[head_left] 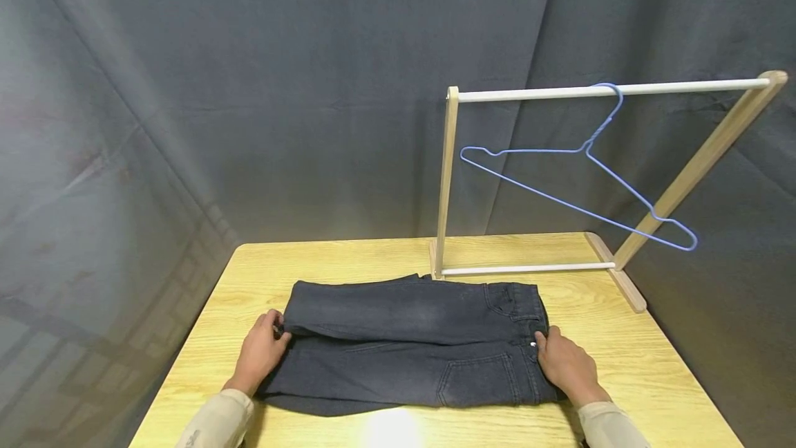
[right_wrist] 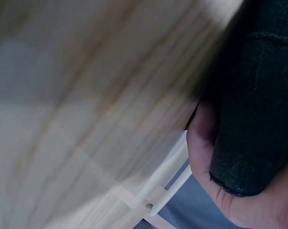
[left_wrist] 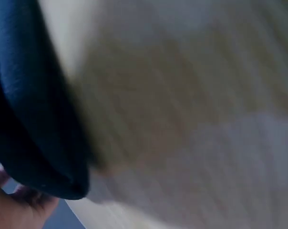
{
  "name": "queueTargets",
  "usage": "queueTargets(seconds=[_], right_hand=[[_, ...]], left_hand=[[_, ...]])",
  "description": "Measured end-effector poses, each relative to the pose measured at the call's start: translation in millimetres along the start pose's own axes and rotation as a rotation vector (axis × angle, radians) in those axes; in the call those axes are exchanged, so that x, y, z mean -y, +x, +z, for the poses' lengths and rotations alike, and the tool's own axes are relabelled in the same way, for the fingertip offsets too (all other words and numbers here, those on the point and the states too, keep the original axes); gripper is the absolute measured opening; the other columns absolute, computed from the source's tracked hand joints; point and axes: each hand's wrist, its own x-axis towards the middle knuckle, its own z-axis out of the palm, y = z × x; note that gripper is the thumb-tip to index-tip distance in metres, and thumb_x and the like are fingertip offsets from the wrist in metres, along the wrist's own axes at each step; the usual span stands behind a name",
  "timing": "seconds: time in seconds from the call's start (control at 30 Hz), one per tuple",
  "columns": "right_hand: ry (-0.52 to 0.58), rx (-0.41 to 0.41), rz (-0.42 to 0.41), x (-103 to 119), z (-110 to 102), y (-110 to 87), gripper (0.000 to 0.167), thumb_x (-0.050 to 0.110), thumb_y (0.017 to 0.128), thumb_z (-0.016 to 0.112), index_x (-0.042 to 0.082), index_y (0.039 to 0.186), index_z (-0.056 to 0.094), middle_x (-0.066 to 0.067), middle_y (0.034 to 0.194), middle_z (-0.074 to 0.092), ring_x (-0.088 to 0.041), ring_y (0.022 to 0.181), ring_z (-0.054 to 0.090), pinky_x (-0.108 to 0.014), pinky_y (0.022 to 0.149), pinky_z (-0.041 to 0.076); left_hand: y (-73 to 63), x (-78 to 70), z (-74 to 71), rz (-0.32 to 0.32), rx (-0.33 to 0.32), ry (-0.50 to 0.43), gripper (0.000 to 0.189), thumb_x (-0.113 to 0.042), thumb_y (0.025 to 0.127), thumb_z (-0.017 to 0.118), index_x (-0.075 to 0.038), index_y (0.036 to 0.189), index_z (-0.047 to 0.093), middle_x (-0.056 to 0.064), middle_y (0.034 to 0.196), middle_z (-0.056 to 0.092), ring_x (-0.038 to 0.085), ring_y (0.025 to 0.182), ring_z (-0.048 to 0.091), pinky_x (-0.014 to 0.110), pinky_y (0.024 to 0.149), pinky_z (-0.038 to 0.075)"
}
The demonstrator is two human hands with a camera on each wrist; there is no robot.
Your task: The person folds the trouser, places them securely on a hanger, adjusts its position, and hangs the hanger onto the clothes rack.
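Observation:
A pair of dark grey jeans (head_left: 410,372) lies folded across the table, waistband to the right and one leg turned over on the upper half. At the left end, my left hand (head_left: 260,348) grips the folded edge of the leg. My right hand (head_left: 567,364) holds the waistband near its button. The left wrist view shows the cloth (left_wrist: 34,95) bunched beside the hand (left_wrist: 17,210), whose fingers are partly behind it. In the right wrist view, thumb and fingers of the hand (right_wrist: 249,207) wrap round the waistband edge (right_wrist: 258,119).
Behind the jeans, at the right, stands a wooden rack (head_left: 446,185) with white rods. A blue wire hanger (head_left: 535,151) hangs from its top rod. The light wood table (head_left: 261,268) ends at grey curtains (head_left: 348,102) at the back and sides.

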Motion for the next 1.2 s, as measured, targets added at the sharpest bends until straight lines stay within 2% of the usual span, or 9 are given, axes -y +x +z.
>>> queueTargets(seconds=[0.13, 0.23, 0.37, 0.47, 0.67, 0.87, 0.97, 1.1, 1.2], right_hand=[[0.012, -0.004, -0.017, -3.5, -0.3, 0.7, 0.050, 0.030, 0.107, 0.033, -0.017, 0.115, 0.049, -0.030, 0.085, 0.065, -0.041, 0.070, 0.066, -0.048, 0.054, 0.050], [0.013, -0.025, -0.029, -6.2, -0.4, 0.9, 0.045, 0.028, 0.107, 0.034, -0.014, 0.111, 0.050, -0.029, 0.082, 0.065, -0.040, 0.068, 0.066, -0.047, 0.052, 0.049], [0.026, -0.070, -0.041, -8.7, -1.9, -0.2, 0.041, 0.028, 0.107, 0.035, -0.009, 0.106, 0.052, -0.025, 0.077, 0.065, -0.037, 0.065, 0.065, -0.044, 0.049, 0.046], [0.044, -0.113, -0.058, -10.0, -3.4, -1.4, 0.039, 0.028, 0.106, 0.037, -0.007, 0.101, 0.052, -0.022, 0.073, 0.064, -0.036, 0.062, 0.064, -0.044, 0.048, 0.045], [0.060, -0.173, -0.088, -8.3, -9.8, -2.6, 0.038, 0.029, 0.106, 0.042, -0.007, 0.101, 0.053, -0.022, 0.073, 0.064, -0.037, 0.065, 0.066, -0.045, 0.049, 0.046], [0.085, -0.279, -0.125, -8.2, -29.1, -7.1, 0.036, 0.028, 0.106, 0.043, -0.006, 0.100, 0.050, -0.021, 0.069, 0.062, -0.036, 0.059, 0.063, -0.044, 0.046, 0.042], [0.088, -0.346, -0.144, -9.7, -42.4, -11.1, 0.033, 0.026, 0.106, 0.044, -0.005, 0.096, 0.049, -0.020, 0.065, 0.059, -0.036, 0.055, 0.060, -0.044, 0.045, 0.039], [0.094, -0.386, -0.158, -14.9, -55.4, -13.9, 0.033, 0.026, 0.105, 0.044, -0.004, 0.094, 0.048, -0.023, 0.066, 0.059, -0.040, 0.056, 0.059, -0.046, 0.044, 0.038], [0.091, -0.397, -0.144, -25.8, -59.7, -13.7, 0.034, 0.027, 0.105, 0.044, -0.005, 0.096, 0.049, -0.027, 0.069, 0.060, -0.046, 0.059, 0.060, -0.050, 0.046, 0.039]], left_hand=[[3.7, -0.9, -2.2, -0.037, -0.052, -0.099, 0.030, 0.004, 0.075, 0.076, -0.009, 0.072, 0.049, 0.007, 0.080, 0.052, 0.017, 0.072, 0.052, 0.028, 0.063, 0.040], [4.4, -1.2, -4.0, -0.001, -0.072, -0.114, 0.029, 0.009, 0.072, 0.076, -0.010, 0.076, 0.054, 0.005, 0.082, 0.056, 0.014, 0.072, 0.054, 0.026, 0.061, 0.041], [5.1, 0.0, -4.0, 0.077, -0.018, -0.088, 0.029, 0.010, 0.072, 0.076, -0.011, 0.087, 0.064, 0.002, 0.084, 0.059, 0.012, 0.074, 0.053, 0.030, 0.064, 0.044], [4.4, 2.1, -4.8, 0.138, 0.017, -0.048, 0.028, 0.008, 0.072, 0.077, -0.014, 0.084, 0.064, -0.002, 0.082, 0.054, 0.010, 0.072, 0.047, 0.030, 0.063, 0.041], [3.2, 6.4, -6.3, 0.178, 0.061, 0.008, 0.038, 0.011, 0.067, 0.076, -0.016, 0.085, 0.057, -0.005, 0.078, 0.052, 0.010, 0.070, 0.046, 0.030, 0.062, 0.040], [3.0, 4.8, -6.6, 0.259, -0.111, 0.226, 0.041, 0.009, 0.060, 0.076, -0.007, 0.094, 0.058, 0.008, 0.083, 0.054, 0.028, 0.072, 0.058, 0.045, 0.063, 0.046], [3.6, 1.4, -12.2, 0.200, -0.192, 0.265, 0.042, 0.001, 0.063, 0.073, -0.003, 0.101, 0.056, 0.016, 0.089, 0.057, 0.039, 0.082, 0.060, 0.054, 0.066, 0.044], [7.6, -1.5, -25.0, -0.014, -0.264, 0.161, 0.029, -0.005, 0.073, 0.058, -0.001, 0.102, 0.054, 0.022, 0.092, 0.062, 0.044, 0.086, 0.060, 0.059, 0.068, 0.043], [11.5, 0.1, -33.3, -0.100, -0.267, 0.120, 0.024, -0.008, 0.083, 0.052, -0.001, 0.105, 0.056, 0.024, 0.095, 0.066, 0.046, 0.088, 0.061, 0.062, 0.070, 0.044]])
